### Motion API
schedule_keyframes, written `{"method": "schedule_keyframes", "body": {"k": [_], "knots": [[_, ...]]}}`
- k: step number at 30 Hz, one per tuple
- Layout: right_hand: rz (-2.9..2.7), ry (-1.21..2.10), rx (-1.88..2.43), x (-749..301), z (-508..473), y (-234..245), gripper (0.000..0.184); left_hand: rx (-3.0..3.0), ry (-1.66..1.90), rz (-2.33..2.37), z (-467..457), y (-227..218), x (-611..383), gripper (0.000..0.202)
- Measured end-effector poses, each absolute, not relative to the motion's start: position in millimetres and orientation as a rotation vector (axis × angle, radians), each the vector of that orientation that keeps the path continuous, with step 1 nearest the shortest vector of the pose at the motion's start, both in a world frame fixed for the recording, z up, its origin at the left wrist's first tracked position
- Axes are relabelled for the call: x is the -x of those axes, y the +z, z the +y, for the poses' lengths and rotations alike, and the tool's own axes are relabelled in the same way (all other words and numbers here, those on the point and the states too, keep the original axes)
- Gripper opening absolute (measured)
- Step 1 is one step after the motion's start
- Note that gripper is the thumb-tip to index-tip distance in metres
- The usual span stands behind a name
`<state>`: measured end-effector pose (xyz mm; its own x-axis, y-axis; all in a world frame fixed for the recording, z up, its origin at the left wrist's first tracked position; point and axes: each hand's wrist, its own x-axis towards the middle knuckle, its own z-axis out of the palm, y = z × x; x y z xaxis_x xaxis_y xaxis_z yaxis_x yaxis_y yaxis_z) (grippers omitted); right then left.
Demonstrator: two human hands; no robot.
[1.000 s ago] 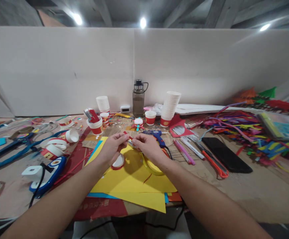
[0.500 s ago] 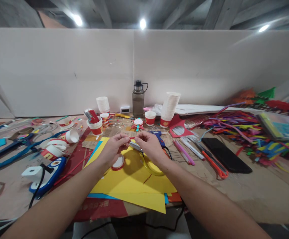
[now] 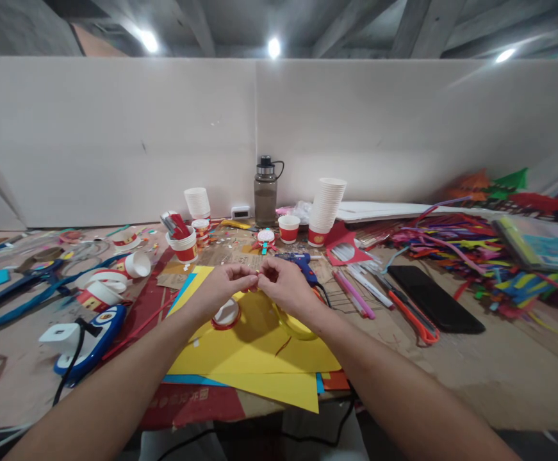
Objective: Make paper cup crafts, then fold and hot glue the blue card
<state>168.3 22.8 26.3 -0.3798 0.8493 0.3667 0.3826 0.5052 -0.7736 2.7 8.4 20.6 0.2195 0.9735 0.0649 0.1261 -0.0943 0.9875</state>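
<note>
Left hand and right hand brought together over the middle of the tabletop, fingertips touching. Both curled, thumb and forefinger of each pinched on a small scrap. Too little of it showing to tell what kind. Held just above the yellow paper, which spreads toward six o'clock from the pinch.

Red tape roll at seven o'clock, just beside the left wrist. Yellow loop at four o'clock, partly under the right forearm. Blue glue gun at two o'clock, near the right knuckles. Dark bottle at twelve o'clock, well apart, by the white wall.

Probably fine fingertip work, so best done slowly:
- Keep both wrists low and steady over the paper.
- Grip with the pads only, lightly, to avoid creasing the scrap.
- Keep the pinch out in clear sight, not hidden behind the knuckles.
- Mind the glue gun's nozzle close by and the tape roll under the left wrist.
</note>
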Motion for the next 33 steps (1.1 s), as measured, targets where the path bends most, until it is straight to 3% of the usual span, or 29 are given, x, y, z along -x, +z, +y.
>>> {"method": "schedule_keyframes", "body": {"k": [19, 28, 33], "knots": [[-2.163, 0.63, 1.038, -176, 17, 36, 0.017, -1.377, 1.068, 1.127, 14, 22, 6, 0.016], [-2.803, -0.195, 1.451, -205, -16, 28, 0.017, -1.146, 1.196, 1.067, 24, 18, 18, 0.02], [-2.84, -0.251, 1.523, -203, -17, 22, 0.03, -1.101, 1.216, 1.047, 24, 20, 20, 0.02]]}}
